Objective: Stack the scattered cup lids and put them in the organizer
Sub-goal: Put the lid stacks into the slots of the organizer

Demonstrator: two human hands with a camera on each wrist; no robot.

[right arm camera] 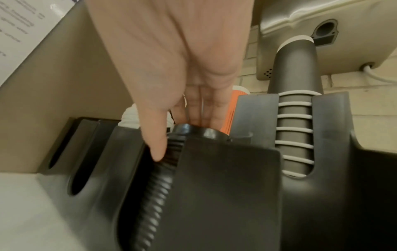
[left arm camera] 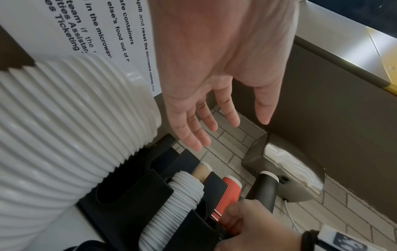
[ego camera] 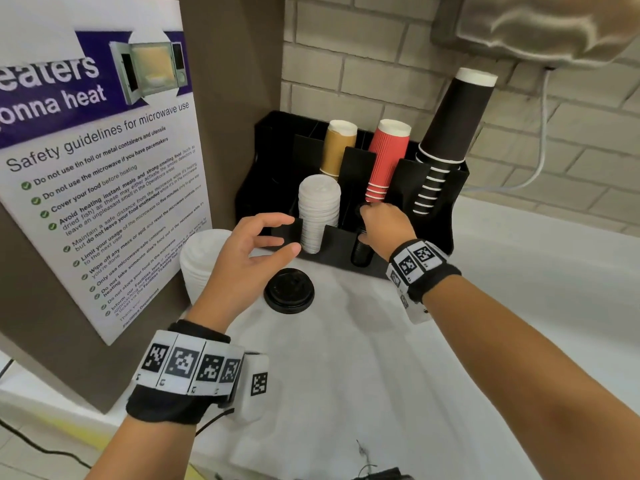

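A black organizer (ego camera: 401,188) stands against the brick wall. Its front slots hold a white lid stack (ego camera: 318,209) and a black lid stack (ego camera: 362,252). My right hand (ego camera: 372,211) is on top of the black lid stack (right arm camera: 159,195), thumb against its side in the slot and fingers behind its top lid (right arm camera: 193,132). One loose black lid (ego camera: 289,291) lies on the white counter in front. My left hand (ego camera: 287,235) hovers above and left of it, fingers spread, holding nothing. A tall white lid stack (ego camera: 202,261) stands on the counter by the left hand.
Brown cups (ego camera: 337,147), red cups (ego camera: 386,157) and tall black cups (ego camera: 450,126) fill the organizer's back slots. A microwave safety poster (ego camera: 97,168) leans on the left. A wall-mounted metal unit (ego camera: 540,26) with a cable hangs upper right. The white counter (ego camera: 381,375) stretches toward me.
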